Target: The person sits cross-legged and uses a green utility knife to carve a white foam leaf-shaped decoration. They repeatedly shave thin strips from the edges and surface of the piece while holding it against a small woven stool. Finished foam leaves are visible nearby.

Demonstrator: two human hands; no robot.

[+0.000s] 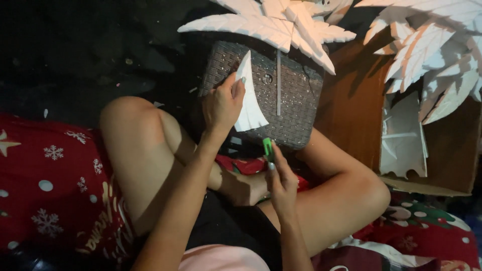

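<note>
Pinching the thin white foam leaf [249, 100] in our left hand [222, 108] at frame centre while our right hand [281, 183] closes on the green cutter [268, 149], we risk snapping it or nicking fingers.

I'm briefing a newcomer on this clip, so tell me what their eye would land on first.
First, the white pointed foam piece at centre, held up by the left hand against a grey woven basket. Just below, the right hand grips a small green cutter. Along the top and upper right spread large white foam leaves, the right ones above a brown cardboard box, while a red snowflake-patterned cloth fills the lower left.
</note>
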